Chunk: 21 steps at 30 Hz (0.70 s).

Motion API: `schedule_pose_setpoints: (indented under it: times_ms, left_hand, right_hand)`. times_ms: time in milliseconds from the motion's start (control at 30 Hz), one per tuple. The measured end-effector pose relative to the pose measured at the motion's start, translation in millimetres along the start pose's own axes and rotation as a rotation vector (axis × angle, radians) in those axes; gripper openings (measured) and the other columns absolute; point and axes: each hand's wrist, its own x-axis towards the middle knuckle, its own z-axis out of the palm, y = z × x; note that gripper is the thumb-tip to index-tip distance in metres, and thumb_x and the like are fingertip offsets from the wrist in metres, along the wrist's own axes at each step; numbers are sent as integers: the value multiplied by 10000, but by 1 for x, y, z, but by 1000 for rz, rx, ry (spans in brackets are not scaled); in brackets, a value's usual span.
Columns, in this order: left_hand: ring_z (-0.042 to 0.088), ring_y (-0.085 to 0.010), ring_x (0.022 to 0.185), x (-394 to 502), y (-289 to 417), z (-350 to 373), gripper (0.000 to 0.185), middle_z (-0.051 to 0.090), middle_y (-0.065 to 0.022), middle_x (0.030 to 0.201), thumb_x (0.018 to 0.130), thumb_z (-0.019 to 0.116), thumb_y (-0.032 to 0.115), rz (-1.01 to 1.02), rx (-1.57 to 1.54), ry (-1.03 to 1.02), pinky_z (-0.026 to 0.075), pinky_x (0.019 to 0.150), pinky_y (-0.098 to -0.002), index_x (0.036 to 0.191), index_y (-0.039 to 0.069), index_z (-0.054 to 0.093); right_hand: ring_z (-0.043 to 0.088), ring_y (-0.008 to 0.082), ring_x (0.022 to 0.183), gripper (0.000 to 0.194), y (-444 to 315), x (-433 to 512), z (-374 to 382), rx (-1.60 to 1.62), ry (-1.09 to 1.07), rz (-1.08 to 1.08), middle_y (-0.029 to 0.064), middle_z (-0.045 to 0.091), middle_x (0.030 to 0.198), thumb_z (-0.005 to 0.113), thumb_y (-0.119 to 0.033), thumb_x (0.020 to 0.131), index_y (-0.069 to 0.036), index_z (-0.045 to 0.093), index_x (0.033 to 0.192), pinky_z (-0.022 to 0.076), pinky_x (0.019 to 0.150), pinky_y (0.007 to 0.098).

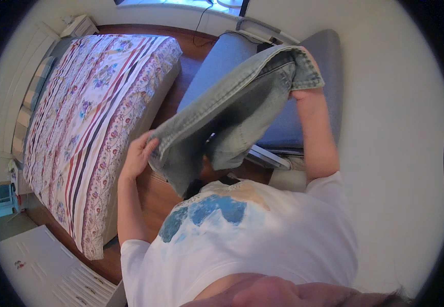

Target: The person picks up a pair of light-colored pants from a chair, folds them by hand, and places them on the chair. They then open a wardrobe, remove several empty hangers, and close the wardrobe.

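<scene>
A faded denim garment [222, 99] is stretched out in the air before me, seams and a dark opening showing. My left hand [139, 153] grips its lower left edge, the thumb on top of the cloth. My right hand [302, 92] is at its upper right end, mostly hidden behind a folded flap of denim, with the wrist and part of the palm side showing. The lower part of the garment hangs close to my white printed T-shirt. Whether it is a pair of jeans or another denim piece, I cannot tell for certain.
Beyond the garment stands a blue-grey padded seat or folding bed [214, 69] with a metal frame. To the left is a bed with a floral striped cover [91, 107]. A white cabinet [49, 264] stands at the lower left, and a pale wall [390, 134] rises at right.
</scene>
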Motion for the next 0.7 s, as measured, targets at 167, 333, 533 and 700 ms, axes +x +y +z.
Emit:
schedule_pose_setpoints:
  times_ms: [167,333,533,700]
  left_hand:
    - [523,-101,853,13,53,25,245,593,-4,898,871,576,195,56,-21,94,410,782,-249,1021,2,597]
    - [514,-75,777,23,106,16,264,593,6,821,809,653,260,222,-194,94,404,699,-226,894,13,618]
    - [522,-80,678,41,161,11,302,564,12,744,700,736,241,507,-488,-137,406,627,-217,859,24,600]
    - [542,-70,646,59,177,64,741,540,26,645,587,814,186,483,-578,-412,432,626,-225,1222,25,467]
  right_hand:
    - [598,227,880,217,-51,16,-71,-129,130,-88,104,627,942,496,-163,887,-13,588,1014,512,764,357]
    - [585,259,946,268,-89,27,-79,-131,188,-101,122,620,1017,447,-193,905,-14,581,1053,490,826,391]
    - [567,240,966,305,-104,28,-58,-318,285,-249,100,606,1063,442,-237,913,-33,563,1105,466,856,358]
    - [569,204,846,247,-61,32,-22,-525,-224,-276,69,598,897,414,-232,919,-70,576,1013,502,754,373]
